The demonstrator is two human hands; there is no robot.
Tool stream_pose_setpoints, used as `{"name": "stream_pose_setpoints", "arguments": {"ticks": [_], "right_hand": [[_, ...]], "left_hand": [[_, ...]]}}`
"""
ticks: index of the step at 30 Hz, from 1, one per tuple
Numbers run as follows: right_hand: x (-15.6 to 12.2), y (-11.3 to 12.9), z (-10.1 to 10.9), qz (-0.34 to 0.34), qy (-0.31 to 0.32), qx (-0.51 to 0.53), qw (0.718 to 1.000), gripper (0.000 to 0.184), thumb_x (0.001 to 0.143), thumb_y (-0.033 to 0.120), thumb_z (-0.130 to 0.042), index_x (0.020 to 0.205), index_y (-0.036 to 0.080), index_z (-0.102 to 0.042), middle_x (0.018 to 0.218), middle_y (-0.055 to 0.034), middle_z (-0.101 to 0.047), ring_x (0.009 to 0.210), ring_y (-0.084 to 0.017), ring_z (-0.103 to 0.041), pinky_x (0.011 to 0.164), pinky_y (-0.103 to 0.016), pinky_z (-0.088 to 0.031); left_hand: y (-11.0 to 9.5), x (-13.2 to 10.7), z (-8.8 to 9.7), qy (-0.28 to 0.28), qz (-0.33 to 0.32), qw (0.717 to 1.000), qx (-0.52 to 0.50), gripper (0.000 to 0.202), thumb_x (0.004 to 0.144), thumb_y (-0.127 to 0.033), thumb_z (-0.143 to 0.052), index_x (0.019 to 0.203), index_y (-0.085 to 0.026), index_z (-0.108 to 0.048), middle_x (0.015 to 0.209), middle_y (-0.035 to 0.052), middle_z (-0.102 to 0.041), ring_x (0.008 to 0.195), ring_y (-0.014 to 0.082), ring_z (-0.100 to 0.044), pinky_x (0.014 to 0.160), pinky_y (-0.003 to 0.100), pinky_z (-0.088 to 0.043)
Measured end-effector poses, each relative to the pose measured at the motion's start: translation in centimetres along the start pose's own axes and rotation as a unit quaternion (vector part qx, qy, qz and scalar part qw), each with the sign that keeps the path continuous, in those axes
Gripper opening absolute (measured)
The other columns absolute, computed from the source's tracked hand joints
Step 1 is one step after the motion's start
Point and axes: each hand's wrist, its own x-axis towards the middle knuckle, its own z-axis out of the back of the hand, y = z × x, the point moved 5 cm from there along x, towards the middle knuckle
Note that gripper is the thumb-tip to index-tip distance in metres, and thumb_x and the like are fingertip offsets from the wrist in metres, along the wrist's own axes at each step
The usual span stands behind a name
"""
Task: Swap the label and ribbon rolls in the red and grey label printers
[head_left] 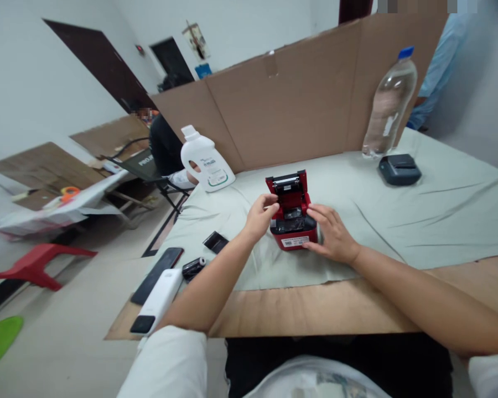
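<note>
A small red portable label printer (297, 239) stands on the cloth with its lid (288, 182) raised. Black parts show in its open bay. My left hand (262, 214) holds it by the left side, fingertips bent against the edge near the raised lid. On the other side, my right hand (332, 235) grips the body, with the thumb low at the front and the fingers along the top right edge. A white label with a printed code (295, 242) is stuck on the front. The fingertips of both hands partly hide the printer's sides.
A black roll (193, 268), a dark flat piece (216, 242), a white power bank (157, 301) and a phone (157, 275) lie at left. Behind stand a white detergent bottle (207, 161), a cardboard screen (290, 105), a water bottle (390, 108) and a dark printer (399, 169). Two people are beyond.
</note>
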Motion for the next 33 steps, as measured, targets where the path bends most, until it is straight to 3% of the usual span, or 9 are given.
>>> {"name": "stream_pose_setpoints", "arguments": {"ticks": [7, 11, 14, 18, 22, 25, 28, 30, 33], "right_hand": [[-0.8, -2.3, -1.3, -0.044, 0.036, -0.002, 0.998, 0.093, 0.080, 0.063, -0.060, 0.151, 0.017, -0.020, 0.138, -0.0205, -0.044, 0.128, -0.037, -0.043, 0.105, -0.059, -0.040], [-1.1, -2.5, -1.5, -0.052, 0.053, 0.004, 0.997, 0.091, 0.082, 0.061, -0.060, 0.151, 0.019, -0.019, 0.140, -0.0199, -0.043, 0.129, -0.037, -0.043, 0.104, -0.059, -0.040], [-1.1, -2.5, -1.4, -0.048, 0.059, 0.007, 0.997, 0.090, 0.082, 0.058, -0.061, 0.152, 0.020, -0.019, 0.141, -0.0196, -0.041, 0.129, -0.037, -0.042, 0.104, -0.059, -0.040], [-1.1, -2.6, -1.3, -0.040, 0.064, 0.018, 0.997, 0.091, 0.082, 0.054, -0.064, 0.152, 0.020, -0.018, 0.142, -0.0200, -0.040, 0.130, -0.037, -0.042, 0.106, -0.059, -0.040], [-1.0, -2.6, -1.4, -0.042, 0.066, 0.037, 0.996, 0.089, 0.083, 0.050, -0.065, 0.152, 0.022, -0.017, 0.142, -0.0185, -0.039, 0.131, -0.036, -0.041, 0.107, -0.058, -0.040], [-0.8, -2.5, -1.4, -0.046, 0.070, 0.050, 0.995, 0.089, 0.082, 0.049, -0.065, 0.152, 0.023, -0.017, 0.142, -0.0175, -0.039, 0.131, -0.036, -0.042, 0.107, -0.058, -0.040], [-0.6, -2.3, -1.4, -0.047, 0.068, 0.050, 0.995, 0.088, 0.081, 0.048, -0.066, 0.151, 0.022, -0.019, 0.141, -0.0178, -0.039, 0.131, -0.036, -0.042, 0.107, -0.059, -0.040], [-0.6, -2.3, -1.4, -0.048, 0.068, 0.048, 0.995, 0.086, 0.082, 0.047, -0.065, 0.151, 0.022, -0.019, 0.141, -0.0182, -0.039, 0.131, -0.036, -0.042, 0.107, -0.059, -0.041], [-0.6, -2.3, -1.4, -0.048, 0.068, 0.049, 0.995, 0.086, 0.082, 0.048, -0.064, 0.151, 0.022, -0.019, 0.142, -0.0178, -0.039, 0.131, -0.036, -0.042, 0.107, -0.059, -0.041]], "left_hand": [[-0.3, 5.2, -4.8, 0.202, 0.000, 0.949, 0.240, 0.032, 0.044, -0.002, -0.077, 0.065, -0.024, -0.069, 0.062, 0.0001, -0.064, 0.093, 0.0294, -0.064, 0.101, 0.039, -0.038], [0.3, 6.1, -6.3, 0.202, -0.034, 0.918, 0.339, 0.026, 0.042, -0.002, -0.077, 0.052, -0.022, -0.063, 0.054, 0.0000, -0.062, 0.082, 0.0274, -0.066, 0.095, 0.037, -0.043], [-0.5, 5.1, -5.4, 0.185, -0.038, 0.929, 0.320, 0.023, 0.047, -0.007, -0.075, 0.065, -0.020, -0.069, 0.068, 0.0028, -0.068, 0.081, 0.0258, -0.065, 0.090, 0.037, -0.046], [-3.5, 2.7, -0.8, 0.203, -0.025, 0.968, 0.143, 0.032, 0.060, -0.014, -0.068, 0.093, -0.015, -0.071, 0.086, 0.0052, -0.070, 0.081, 0.0206, -0.064, 0.083, 0.036, -0.050], [-4.9, 1.3, 8.5, 0.195, 0.063, 0.962, 0.181, 0.036, 0.061, -0.018, -0.067, 0.096, -0.014, -0.071, 0.089, 0.0050, -0.070, 0.085, 0.0208, -0.063, 0.084, 0.036, -0.050], [-3.0, 1.0, 16.7, 0.144, 0.162, 0.914, 0.343, 0.035, 0.060, -0.021, -0.065, 0.094, -0.016, -0.072, 0.089, 0.0022, -0.071, 0.090, 0.0217, -0.062, 0.086, 0.032, -0.049], [0.6, 0.1, 22.9, 0.102, 0.259, 0.827, 0.489, 0.026, 0.056, -0.023, -0.064, 0.080, -0.017, -0.072, 0.078, 0.0020, -0.072, 0.086, 0.0233, -0.063, 0.079, 0.029, -0.049], [3.1, -0.8, 24.9, 0.105, 0.291, 0.777, 0.549, 0.024, 0.053, -0.023, -0.065, 0.076, -0.017, -0.071, 0.076, 0.0034, -0.072, 0.084, 0.0243, -0.064, 0.075, 0.028, -0.049], [6.0, -1.9, 25.0, 0.123, 0.289, 0.755, 0.575, 0.029, 0.050, -0.022, -0.067, 0.078, -0.017, -0.071, 0.081, 0.0055, -0.073, 0.084, 0.0242, -0.065, 0.075, 0.028, -0.048]]}}
